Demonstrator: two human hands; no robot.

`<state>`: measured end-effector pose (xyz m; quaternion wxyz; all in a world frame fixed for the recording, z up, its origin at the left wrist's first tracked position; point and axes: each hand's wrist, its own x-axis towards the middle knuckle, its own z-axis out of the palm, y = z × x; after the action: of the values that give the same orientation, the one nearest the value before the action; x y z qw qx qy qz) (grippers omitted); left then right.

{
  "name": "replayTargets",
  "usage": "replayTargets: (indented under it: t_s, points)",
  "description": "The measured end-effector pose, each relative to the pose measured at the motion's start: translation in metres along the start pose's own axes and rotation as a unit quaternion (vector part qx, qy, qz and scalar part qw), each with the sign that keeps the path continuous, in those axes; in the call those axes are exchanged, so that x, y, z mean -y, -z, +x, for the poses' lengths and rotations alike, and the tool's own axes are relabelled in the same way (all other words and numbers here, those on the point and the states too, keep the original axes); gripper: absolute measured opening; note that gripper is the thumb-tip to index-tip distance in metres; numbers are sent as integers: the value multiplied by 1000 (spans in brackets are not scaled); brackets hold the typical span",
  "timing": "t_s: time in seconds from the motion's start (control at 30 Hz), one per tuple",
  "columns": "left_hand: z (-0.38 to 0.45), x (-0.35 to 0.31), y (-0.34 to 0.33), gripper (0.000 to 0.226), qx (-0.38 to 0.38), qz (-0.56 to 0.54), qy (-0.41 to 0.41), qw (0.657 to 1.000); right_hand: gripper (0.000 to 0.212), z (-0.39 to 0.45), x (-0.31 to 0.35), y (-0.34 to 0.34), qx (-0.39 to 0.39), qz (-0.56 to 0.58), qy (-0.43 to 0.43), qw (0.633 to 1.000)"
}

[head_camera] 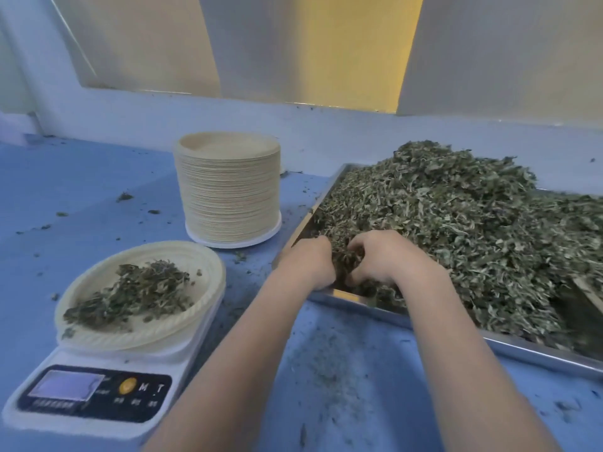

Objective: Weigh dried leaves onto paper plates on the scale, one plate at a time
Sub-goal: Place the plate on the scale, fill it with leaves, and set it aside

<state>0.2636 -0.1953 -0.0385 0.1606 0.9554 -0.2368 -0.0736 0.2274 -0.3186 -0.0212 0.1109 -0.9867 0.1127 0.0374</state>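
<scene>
Both forearms reach out, left hand (310, 261) and right hand (380, 257) fingers gripping dried leaves (456, 223).

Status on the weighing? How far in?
Done: one paper plate sits on the scale with a small heap of leaves. In hand: left hand and right hand gathering more from the tray. Left: topping up; display unreadable; tall plate stack unused.

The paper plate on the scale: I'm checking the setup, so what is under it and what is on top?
On the paper plate lies a small heap of dried leaves. Under it is the white scale; the plate hides the weighing platform.
</scene>
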Motion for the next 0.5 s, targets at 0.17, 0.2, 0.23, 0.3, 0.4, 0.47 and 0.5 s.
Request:
replayTargets:
  t_s: [0.17, 0.2, 0.23, 0.3, 0.4, 0.47, 0.5]
  points:
    - [6, -11, -4, 31, 6, -29, -9, 1000, 26, 10, 7, -18, -13, 24, 52, 998]
    - [5, -11, -3, 33, 10, -38, -7, 999, 23, 11, 5, -16, -18, 52, 55, 997]
    - [3, -12, -1, 36, 16, -53, -1, 998, 23, 10, 2, -12, -17, 98, 54, 994]
    - [-1, -11, 6, 42, 13, -83, 8, 996, 28, 5, -2, -5, -12, 223, 46, 974]
    - [-7, -13, 19, 45, -6, -132, 10, 991, 32, -3, -2, 2, -18, 363, 61, 930]
    - [-12, -15, 27, 59, 0, -187, 10, 982, 32, -4, 1, 5, -28, 397, 69, 915]
    - [-15, -15, 31, 69, 2, -199, 14, 980, 34, -5, 2, 6, -35, 393, 66, 917]
